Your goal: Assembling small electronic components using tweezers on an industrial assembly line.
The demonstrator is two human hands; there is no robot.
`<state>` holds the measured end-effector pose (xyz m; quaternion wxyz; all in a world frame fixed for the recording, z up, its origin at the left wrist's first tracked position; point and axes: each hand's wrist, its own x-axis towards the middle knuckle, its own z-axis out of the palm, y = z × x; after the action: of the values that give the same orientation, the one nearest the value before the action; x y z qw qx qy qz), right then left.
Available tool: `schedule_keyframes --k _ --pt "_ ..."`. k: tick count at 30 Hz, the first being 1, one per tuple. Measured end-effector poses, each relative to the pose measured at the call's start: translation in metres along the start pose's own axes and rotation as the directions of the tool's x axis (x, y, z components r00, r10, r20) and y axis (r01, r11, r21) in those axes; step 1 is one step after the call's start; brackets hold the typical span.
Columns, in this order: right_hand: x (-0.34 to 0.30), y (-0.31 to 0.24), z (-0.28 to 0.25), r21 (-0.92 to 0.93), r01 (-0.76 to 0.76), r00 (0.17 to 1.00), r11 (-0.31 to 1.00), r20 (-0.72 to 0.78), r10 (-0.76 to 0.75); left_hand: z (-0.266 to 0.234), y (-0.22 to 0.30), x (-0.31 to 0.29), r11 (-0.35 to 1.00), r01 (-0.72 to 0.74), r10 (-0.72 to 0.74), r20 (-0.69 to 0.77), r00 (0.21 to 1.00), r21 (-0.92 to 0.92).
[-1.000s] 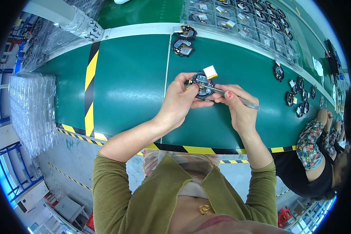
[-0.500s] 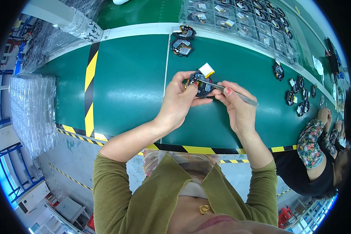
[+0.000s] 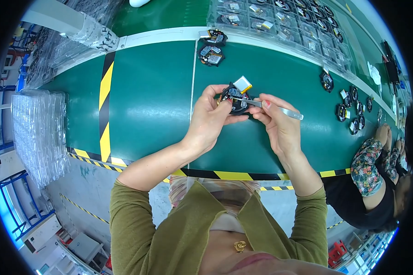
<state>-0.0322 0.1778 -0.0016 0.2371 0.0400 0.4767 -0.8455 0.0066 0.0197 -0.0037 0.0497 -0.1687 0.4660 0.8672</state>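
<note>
Above the green work surface my left hand (image 3: 209, 114) grips a round black electronic assembly (image 3: 238, 106) by its left side, thumb across its face. A flat silver battery cell (image 3: 242, 84) with a yellow edge sticks out from the assembly's upper rim. In my right hand (image 3: 280, 121) is a pair of metal tweezers (image 3: 280, 110), pinched between thumb and fingers. Their tips reach into the middle of the assembly, close to my left thumb; what they touch there is too small to make out. My right fingertips are at the assembly's right edge.
Two similar assemblies (image 3: 211, 55) lie at the back edge, and several more (image 3: 342, 112) on the right. Clear plastic trays (image 3: 261, 23) of assemblies stand behind. Stacked empty trays (image 3: 39, 133) are at far left. A co-worker's patterned sleeve (image 3: 368, 167) is at right.
The tweezers have tilted flatter, their rear end slightly higher, with the tips still inside the assembly. My left hand and the assembly have hardly moved.
</note>
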Motion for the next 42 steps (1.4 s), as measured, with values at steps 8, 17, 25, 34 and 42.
schedule_keyframes --k 8,17,25,34,42 --pt "-0.0004 -0.0008 -0.0007 0.044 0.013 1.000 0.999 0.011 -0.013 0.0020 0.0017 0.0004 1.000 0.010 -0.010 0.012 1.000 0.003" --pt "-0.0004 -0.0038 0.0030 -0.011 0.031 0.999 0.999 0.014 -0.031 0.0043 0.0044 -0.0003 0.999 0.029 -0.029 0.009 1.000 -0.039" --pt "-0.0013 -0.0011 0.0020 0.000 0.030 1.000 1.000 0.000 -0.030 0.0032 0.0038 -0.0007 0.999 0.009 -0.008 0.021 1.000 -0.037" --pt "-0.0016 -0.0021 0.0018 -0.022 0.041 0.999 0.999 0.012 -0.041 0.0037 0.0048 -0.0007 0.998 0.034 -0.032 0.031 0.999 -0.044" --pt "-0.0021 -0.0014 0.0009 0.004 0.045 0.999 0.999 0.002 -0.045 0.0038 0.0036 -0.0006 1.000 0.011 -0.010 0.035 0.999 -0.024"
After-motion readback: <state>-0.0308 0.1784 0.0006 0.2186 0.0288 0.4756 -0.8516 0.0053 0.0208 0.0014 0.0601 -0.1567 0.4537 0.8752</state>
